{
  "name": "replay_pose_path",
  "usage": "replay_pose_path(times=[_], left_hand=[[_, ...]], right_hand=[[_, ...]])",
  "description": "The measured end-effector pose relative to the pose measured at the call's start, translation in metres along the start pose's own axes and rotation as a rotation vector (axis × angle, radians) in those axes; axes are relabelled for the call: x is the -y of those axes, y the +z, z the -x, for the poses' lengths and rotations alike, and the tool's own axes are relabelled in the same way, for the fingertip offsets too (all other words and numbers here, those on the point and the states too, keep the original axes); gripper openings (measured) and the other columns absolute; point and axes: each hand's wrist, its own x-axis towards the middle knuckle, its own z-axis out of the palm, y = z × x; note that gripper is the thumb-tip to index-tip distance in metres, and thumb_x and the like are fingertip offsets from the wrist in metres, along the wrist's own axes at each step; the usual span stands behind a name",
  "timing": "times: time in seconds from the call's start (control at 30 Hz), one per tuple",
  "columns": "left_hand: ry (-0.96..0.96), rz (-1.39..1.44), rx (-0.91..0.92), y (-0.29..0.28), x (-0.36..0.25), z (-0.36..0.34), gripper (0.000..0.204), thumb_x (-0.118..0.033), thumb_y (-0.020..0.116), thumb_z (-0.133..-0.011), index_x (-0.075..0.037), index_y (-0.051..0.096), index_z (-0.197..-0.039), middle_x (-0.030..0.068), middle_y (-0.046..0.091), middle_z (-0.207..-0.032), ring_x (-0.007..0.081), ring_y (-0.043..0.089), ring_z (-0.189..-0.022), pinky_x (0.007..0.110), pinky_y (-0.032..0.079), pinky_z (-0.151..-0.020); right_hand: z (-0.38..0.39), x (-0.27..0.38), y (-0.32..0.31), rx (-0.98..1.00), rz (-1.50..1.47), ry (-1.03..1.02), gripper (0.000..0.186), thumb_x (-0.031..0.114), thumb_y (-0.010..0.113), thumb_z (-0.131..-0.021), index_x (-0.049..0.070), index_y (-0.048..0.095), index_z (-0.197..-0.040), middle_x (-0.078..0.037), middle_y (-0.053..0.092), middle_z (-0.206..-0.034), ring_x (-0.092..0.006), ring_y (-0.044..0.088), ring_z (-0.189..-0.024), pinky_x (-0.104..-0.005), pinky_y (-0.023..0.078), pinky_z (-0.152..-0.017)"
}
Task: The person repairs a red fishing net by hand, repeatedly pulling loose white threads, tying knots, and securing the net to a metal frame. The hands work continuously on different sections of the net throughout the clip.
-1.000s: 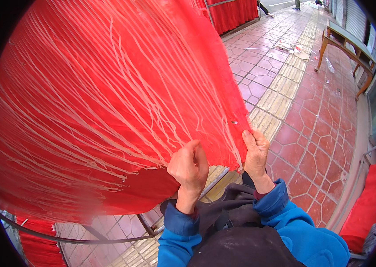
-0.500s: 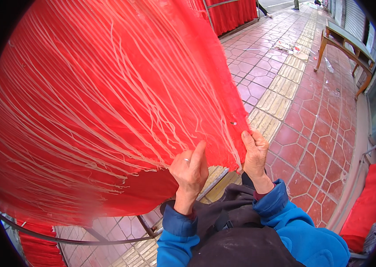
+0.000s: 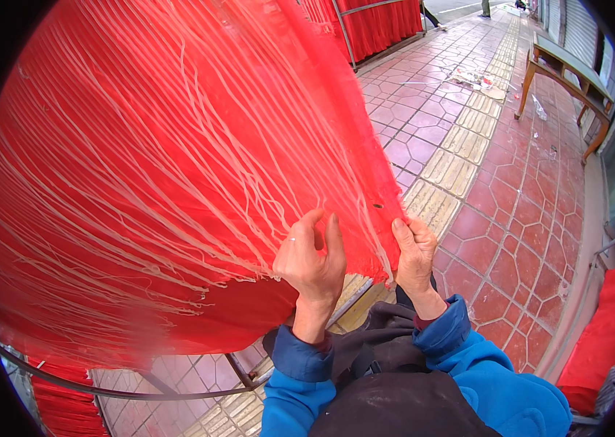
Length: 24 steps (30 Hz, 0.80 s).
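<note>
A large sheet of red cloth (image 3: 176,146) spreads over the left and middle of the view, with many pale threads (image 3: 205,116) running down across it and ending loose near its lower edge. At the cloth's right edge, my right hand (image 3: 415,255) pinches the border between thumb and fingers. A small dark spot (image 3: 378,206) shows on the cloth just above that hand. My left hand (image 3: 311,258) is over the lower part of the cloth by the thread ends. Its thumb and index finger point up with a gap between them, while the other fingers are curled.
A curved dark metal bar (image 3: 140,397) passes below the cloth at the lower left. Red and yellow paving (image 3: 482,240) stretches to the right. A wooden table (image 3: 566,69) stands at the upper right, and litter (image 3: 476,79) lies on the pavement. More red cloth (image 3: 606,328) lies at the lower right.
My left hand has turned, and its thumb and index finger have come apart, pointing upward. My right hand keeps its hold on the cloth edge, which has shifted slightly to the left.
</note>
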Motion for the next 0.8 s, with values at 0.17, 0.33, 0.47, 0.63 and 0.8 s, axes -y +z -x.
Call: replay_pose_path(times=[0.17, 0.33, 0.47, 0.63, 0.8], left_hand=[[-0.108, 0.009, 0.049, 0.002, -0.001, 0.002, 0.015, -0.002, 0.073, -0.074, -0.005, 0.063, -0.085, 0.0039, 0.048, -0.054, 0.0145, 0.047, -0.044, 0.029, 0.034, -0.042], [-0.138, 0.157, 0.004, -0.001, -0.006, 0.003, 0.014, 0.002, 0.07, -0.074, -0.005, 0.062, -0.083, 0.0044, 0.052, -0.06, 0.0116, 0.046, -0.047, 0.025, 0.036, -0.045], [-0.166, 0.401, 0.012, -0.015, -0.019, 0.002, 0.014, 0.005, 0.068, -0.074, -0.003, 0.06, -0.082, 0.0053, 0.06, -0.076, 0.007, 0.046, -0.053, 0.022, 0.037, -0.049], [-0.598, 1.079, 0.152, -0.038, -0.034, -0.012, 0.006, 0.003, 0.056, -0.088, -0.002, 0.055, -0.092, 0.0152, 0.067, -0.093, 0.0014, 0.044, -0.053, 0.015, 0.036, -0.048], [-0.729, 1.338, 0.232, -0.047, -0.037, -0.028, 0.002, -0.001, 0.054, -0.09, 0.0, 0.054, -0.093, 0.0161, 0.067, -0.075, 0.0022, 0.04, -0.046, 0.017, 0.03, -0.043]], right_hand=[[0.0, -0.001, -0.001, 0.011, 0.028, 0.009, 0.015, 0.011, 0.057, -0.093, -0.002, 0.064, -0.093, 0.006, 0.055, -0.075, -0.0016, 0.043, -0.07, -0.0186, 0.036, -0.062], [-0.002, 0.0, -0.001, 0.017, 0.044, 0.004, 0.015, 0.011, 0.057, -0.093, -0.002, 0.064, -0.094, 0.006, 0.056, -0.076, -0.0018, 0.044, -0.071, -0.0183, 0.037, -0.063], [-0.002, 0.0, -0.001, 0.03, 0.037, 0.02, 0.016, 0.012, 0.057, -0.094, -0.002, 0.064, -0.096, 0.005, 0.058, -0.078, -0.0018, 0.046, -0.072, -0.018, 0.039, -0.064], [-0.001, -0.001, -0.001, 0.046, -0.001, 0.039, 0.016, 0.013, 0.058, -0.094, -0.002, 0.065, -0.097, 0.005, 0.058, -0.079, -0.0019, 0.047, -0.073, -0.0179, 0.04, -0.065], [-0.002, -0.004, 0.0, 0.031, -0.044, 0.057, 0.018, 0.013, 0.057, -0.095, -0.002, 0.065, -0.098, 0.004, 0.06, -0.082, -0.002, 0.048, -0.074, -0.0182, 0.041, -0.066]])
